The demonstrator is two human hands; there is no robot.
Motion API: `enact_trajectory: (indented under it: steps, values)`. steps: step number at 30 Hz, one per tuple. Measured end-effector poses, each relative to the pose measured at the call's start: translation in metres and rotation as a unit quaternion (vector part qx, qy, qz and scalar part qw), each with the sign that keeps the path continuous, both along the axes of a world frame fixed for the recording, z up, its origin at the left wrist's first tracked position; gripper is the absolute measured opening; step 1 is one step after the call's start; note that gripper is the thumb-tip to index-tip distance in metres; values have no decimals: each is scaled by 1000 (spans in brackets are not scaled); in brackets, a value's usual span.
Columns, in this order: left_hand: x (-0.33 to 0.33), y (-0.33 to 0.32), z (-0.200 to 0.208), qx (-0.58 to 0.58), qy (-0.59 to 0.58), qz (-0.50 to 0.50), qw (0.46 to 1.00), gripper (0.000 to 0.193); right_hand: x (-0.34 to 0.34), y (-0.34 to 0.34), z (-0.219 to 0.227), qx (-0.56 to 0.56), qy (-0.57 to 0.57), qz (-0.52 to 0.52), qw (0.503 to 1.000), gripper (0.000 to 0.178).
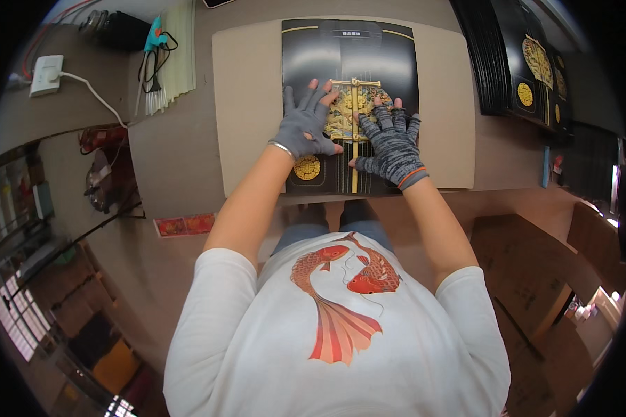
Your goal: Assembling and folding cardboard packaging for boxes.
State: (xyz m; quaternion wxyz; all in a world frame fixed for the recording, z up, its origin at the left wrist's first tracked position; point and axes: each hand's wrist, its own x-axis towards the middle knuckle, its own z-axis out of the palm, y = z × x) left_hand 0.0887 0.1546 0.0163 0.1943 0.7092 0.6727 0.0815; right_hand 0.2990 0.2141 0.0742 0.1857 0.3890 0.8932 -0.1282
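A glossy black printed sheet or flat bag [313, 55] with gold ornaments lies on a tan cardboard board [247, 104] in front of me. Both my hands rest flat on it, one on either side of its gold centre strip. My left hand [305, 125], in a grey fingerless glove, has its fingers spread over the left part of the ornate gold pattern. My right hand [391, 142], in a speckled dark grey glove with an orange cuff edge, lies with fingers apart on the right part. Neither hand grips anything.
A stack of similar black-and-gold pieces [490, 62] stands at the right. Pale strips [177, 55] and a teal-handled tool [153, 35] lie at the far left, near a white power socket [47, 75] with a cable. Cardboard boxes [528, 278] stand on the floor at right.
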Motion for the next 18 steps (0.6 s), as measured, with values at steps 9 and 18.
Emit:
enact_trajectory:
  steps: [9,18]
  values:
    - [11,1,-4,30,48,11,998,110,1,3,-13,-8,0,19,1000,108]
    - [17,-2,-2,-2,27,42,999,106,-3,103,-77,193,96,-37,976,87]
